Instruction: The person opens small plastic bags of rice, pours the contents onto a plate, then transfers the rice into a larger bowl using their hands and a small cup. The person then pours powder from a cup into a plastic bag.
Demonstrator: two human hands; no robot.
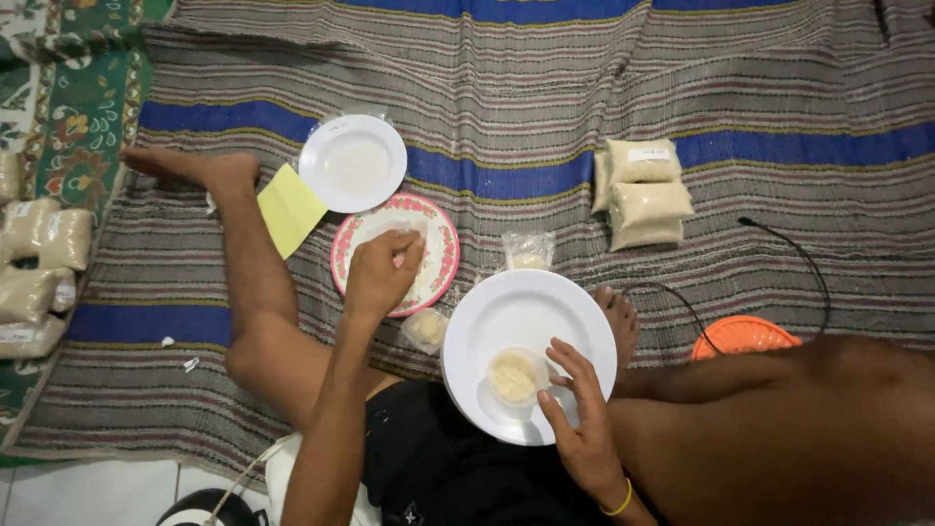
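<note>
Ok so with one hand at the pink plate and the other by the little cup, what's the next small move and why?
Probably bring the left hand from the pink plate across to the small cup. The cup sits on the big white plate, already holds some pale grains, and the right hand rests against it, steadying it.

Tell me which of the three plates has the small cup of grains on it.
The large plain white plate nearest the person, steadied by the right hand. The cup sits on it; the other two plates hold none.
</note>
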